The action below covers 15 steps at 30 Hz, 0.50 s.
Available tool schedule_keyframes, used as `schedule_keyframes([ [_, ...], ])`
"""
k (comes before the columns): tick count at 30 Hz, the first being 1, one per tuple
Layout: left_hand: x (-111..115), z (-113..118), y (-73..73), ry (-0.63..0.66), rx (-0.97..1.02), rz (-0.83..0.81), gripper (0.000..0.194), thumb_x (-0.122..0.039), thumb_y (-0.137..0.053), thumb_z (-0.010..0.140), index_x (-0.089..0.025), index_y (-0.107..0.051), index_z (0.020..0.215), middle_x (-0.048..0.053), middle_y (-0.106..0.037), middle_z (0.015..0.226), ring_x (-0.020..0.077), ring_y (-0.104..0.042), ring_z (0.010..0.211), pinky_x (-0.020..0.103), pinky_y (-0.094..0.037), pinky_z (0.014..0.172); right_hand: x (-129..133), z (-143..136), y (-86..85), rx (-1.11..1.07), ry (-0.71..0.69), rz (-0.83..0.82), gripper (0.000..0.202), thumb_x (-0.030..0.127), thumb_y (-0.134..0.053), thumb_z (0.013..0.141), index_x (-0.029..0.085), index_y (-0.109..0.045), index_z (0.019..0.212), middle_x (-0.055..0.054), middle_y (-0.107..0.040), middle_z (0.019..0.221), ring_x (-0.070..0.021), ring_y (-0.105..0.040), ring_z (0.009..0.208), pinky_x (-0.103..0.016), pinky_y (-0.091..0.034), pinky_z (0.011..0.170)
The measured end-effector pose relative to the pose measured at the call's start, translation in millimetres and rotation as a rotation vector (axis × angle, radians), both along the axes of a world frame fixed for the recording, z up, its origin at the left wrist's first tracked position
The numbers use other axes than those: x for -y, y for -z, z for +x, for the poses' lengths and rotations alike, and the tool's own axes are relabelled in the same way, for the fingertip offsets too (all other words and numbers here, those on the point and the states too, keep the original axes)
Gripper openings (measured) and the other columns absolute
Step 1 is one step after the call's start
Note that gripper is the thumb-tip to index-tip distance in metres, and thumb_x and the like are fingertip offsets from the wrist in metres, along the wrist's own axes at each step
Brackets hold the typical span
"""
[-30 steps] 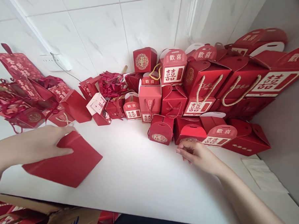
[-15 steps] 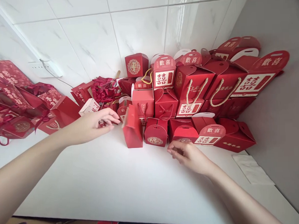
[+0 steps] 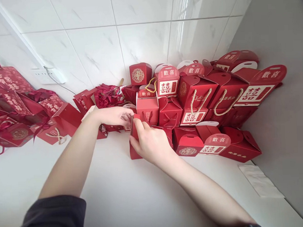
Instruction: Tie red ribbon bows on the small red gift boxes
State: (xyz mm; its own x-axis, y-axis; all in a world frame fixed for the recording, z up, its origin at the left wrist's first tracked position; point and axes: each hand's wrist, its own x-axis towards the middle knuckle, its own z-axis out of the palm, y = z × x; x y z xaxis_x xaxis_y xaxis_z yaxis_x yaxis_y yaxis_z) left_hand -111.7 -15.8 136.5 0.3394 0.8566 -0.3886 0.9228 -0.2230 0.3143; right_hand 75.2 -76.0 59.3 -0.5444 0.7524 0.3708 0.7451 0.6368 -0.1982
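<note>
A narrow red gift box stands upright on the white table, at the left end of the front row. My right hand is closed on its upper part, thumb on the near side and fingers over the top, covering much of it. From the left, my left hand reaches to the same box, its bent fingers at the top edge; the fingertips are partly hidden. Behind my right hand another red box shows only in part. A red box with a round gold emblem stands to the right.
Stacked red gift boxes, some with rope handles, line the tiled wall. To the left lie ribboned red boxes and a heap of dark red ribbon. A folded white cloth or tissue lies near the grey side panel.
My right hand has moved left from the emblem box onto the narrow red box. My left hand has come right to its top edge. The view has tipped slightly upward.
</note>
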Motion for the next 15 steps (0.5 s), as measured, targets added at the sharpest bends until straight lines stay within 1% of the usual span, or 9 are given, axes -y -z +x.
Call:
schedule_keyframes([
  [2,12,-6,1.5,-0.055,-0.031,0.053,0.034,-0.047,-0.055,0.08,-0.027,-0.067,0.105,0.002,-0.073,0.094,0.0193,-0.068,0.083,0.029,-0.05,0.077,-3,4,-2.9,-0.015,-0.004,-0.027,0.033,0.027,-0.037,0.097,0.014,-0.043,0.127,-0.01,-0.069,0.09,-0.023,-0.069,0.069,-0.026,-0.039,0.05],
  [4,26,-11,4.1,-0.064,-0.016,0.069,0.035,-0.054,-0.054,0.082,-0.027,-0.069,0.098,0.0,-0.072,0.088,0.0178,-0.067,0.079,0.028,-0.049,0.075,-4,15,-6.0,-0.001,0.0,-0.064,0.031,0.019,-0.037,0.096,0.016,-0.045,0.125,-0.006,-0.07,0.082,-0.0227,-0.069,0.065,-0.026,-0.036,0.049],
  [6,40,-12,9.0,-0.063,-0.004,0.083,0.038,-0.06,-0.056,0.08,-0.026,-0.069,0.09,-0.001,-0.071,0.084,0.0176,-0.066,0.076,0.027,-0.047,0.067,-4,27,-9.3,0.038,0.021,-0.122,0.024,0.019,-0.041,0.095,0.016,-0.051,0.117,-0.005,-0.07,0.076,-0.023,-0.068,0.063,-0.026,-0.032,0.048],
  [8,53,-8,16.2,-0.072,-0.02,0.103,0.039,-0.062,-0.062,0.074,-0.024,-0.066,0.082,0.0,-0.068,0.077,0.0185,-0.064,0.069,0.027,-0.043,0.057,-2,39,-12.5,0.088,0.028,-0.174,0.015,0.023,-0.044,0.096,0.017,-0.058,0.098,-0.005,-0.068,0.07,-0.0223,-0.067,0.062,-0.026,-0.028,0.047],
  [10,65,-2,24.0,-0.085,-0.069,0.118,0.036,-0.059,-0.062,0.075,-0.023,-0.061,0.071,0.0,-0.063,0.065,0.0183,-0.06,0.058,0.028,-0.037,0.05,2,51,-15.2,0.149,0.018,-0.187,0.02,0.025,-0.045,0.097,0.019,-0.059,0.084,-0.005,-0.065,0.064,-0.0207,-0.065,0.057,-0.026,-0.023,0.045],
  [11,70,2,27.5,-0.085,-0.103,0.119,0.035,-0.055,-0.06,0.077,-0.023,-0.057,0.065,0.001,-0.06,0.06,0.0178,-0.057,0.053,0.029,-0.035,0.047,5,57,-16.3,0.181,0.004,-0.181,0.021,0.025,-0.046,0.097,0.019,-0.058,0.08,-0.004,-0.063,0.061,-0.0198,-0.063,0.053,-0.027,-0.021,0.044],
  [13,81,7,33.1,-0.064,-0.159,0.123,0.035,-0.049,-0.057,0.08,-0.022,-0.052,0.059,0.002,-0.056,0.055,0.0168,-0.051,0.045,0.031,-0.03,0.043,12,68,-18.0,0.228,-0.045,-0.161,0.016,0.022,-0.052,0.094,0.021,-0.057,0.079,-0.002,-0.061,0.057,-0.0183,-0.06,0.047,-0.028,-0.019,0.043],
  [15,89,10,37.2,-0.013,-0.173,0.135,0.031,-0.043,-0.057,0.08,-0.022,-0.052,0.058,0.003,-0.057,0.056,0.0171,-0.051,0.045,0.031,-0.029,0.043,20,77,-19.1,0.269,-0.1,-0.14,0.012,0.018,-0.058,0.089,0.021,-0.057,0.078,0.0,-0.059,0.054,-0.0172,-0.057,0.042,-0.029,-0.017,0.042],
])
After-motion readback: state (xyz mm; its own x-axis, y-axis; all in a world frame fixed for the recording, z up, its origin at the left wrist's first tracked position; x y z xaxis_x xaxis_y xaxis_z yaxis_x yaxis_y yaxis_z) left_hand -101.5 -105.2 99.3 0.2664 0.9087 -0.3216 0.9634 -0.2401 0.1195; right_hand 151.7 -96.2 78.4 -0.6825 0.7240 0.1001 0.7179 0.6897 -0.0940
